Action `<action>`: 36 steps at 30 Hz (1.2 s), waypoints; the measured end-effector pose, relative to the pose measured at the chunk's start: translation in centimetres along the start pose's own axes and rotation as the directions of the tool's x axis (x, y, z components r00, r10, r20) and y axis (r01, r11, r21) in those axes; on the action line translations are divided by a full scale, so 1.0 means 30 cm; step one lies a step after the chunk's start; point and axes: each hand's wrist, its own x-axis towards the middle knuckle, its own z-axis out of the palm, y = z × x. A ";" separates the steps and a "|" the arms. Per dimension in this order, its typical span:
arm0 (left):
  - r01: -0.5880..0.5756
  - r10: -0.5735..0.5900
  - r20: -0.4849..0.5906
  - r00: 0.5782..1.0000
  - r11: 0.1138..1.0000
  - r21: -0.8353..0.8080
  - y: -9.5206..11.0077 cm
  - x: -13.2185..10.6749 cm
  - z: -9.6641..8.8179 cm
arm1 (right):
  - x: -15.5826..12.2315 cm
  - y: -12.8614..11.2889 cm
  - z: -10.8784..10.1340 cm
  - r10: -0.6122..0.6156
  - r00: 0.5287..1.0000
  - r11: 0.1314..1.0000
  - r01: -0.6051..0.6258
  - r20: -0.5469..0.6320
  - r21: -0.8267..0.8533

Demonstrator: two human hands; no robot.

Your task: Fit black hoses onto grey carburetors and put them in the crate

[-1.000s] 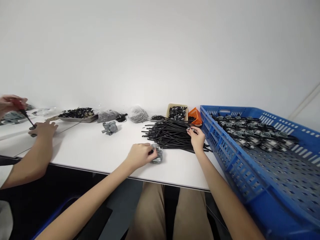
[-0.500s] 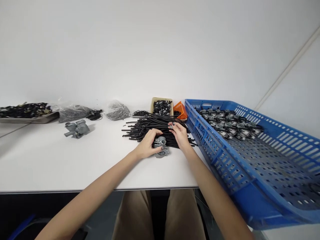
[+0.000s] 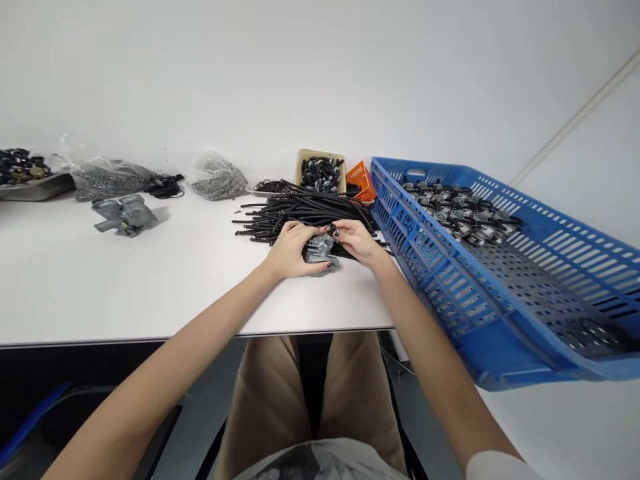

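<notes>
A grey metal carburetor [image 3: 319, 249] stands on the white table, with my left hand [image 3: 290, 250] wrapped round its left side. My right hand [image 3: 357, 241] is closed in a pinch against the upper right of that carburetor. Between its fingertips shows a small dark round part [image 3: 333, 229], too small to name. Just behind both hands lies a heap of black rubber hoses [image 3: 305, 208]. A second grey carburetor [image 3: 125, 215] rests farther left on the table, apart from my hands.
On the right, a big blue crate [image 3: 450, 293] holds several carburetors [image 3: 463, 217]. Behind the hoses stand a cream tray [image 3: 299, 160] of small black-and-silver parts and an orange basket [image 3: 366, 179]. Plastic bags of small parts [image 3: 217, 177] and a metal tray [image 3: 40, 188] line the wall.
My right hand has come down and left from above the hoses to the carburetor. The carburetor is turned in my left hand. The whole view has tipped downward.
</notes>
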 end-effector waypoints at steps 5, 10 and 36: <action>0.026 -0.026 -0.013 1.000 1.000 0.015 0.015 -0.004 -0.009 | 0.000 0.019 0.021 -0.010 0.998 1.000 0.011 -0.059 0.023; 0.049 -0.049 0.001 0.999 0.999 0.024 0.021 0.001 -0.018 | -0.006 0.007 0.050 -0.025 0.998 0.992 0.033 -0.065 0.119; 0.164 -0.164 0.028 0.986 0.986 0.016 0.014 0.005 -0.015 | -0.013 -0.013 0.047 0.055 0.992 0.997 -0.060 0.111 0.042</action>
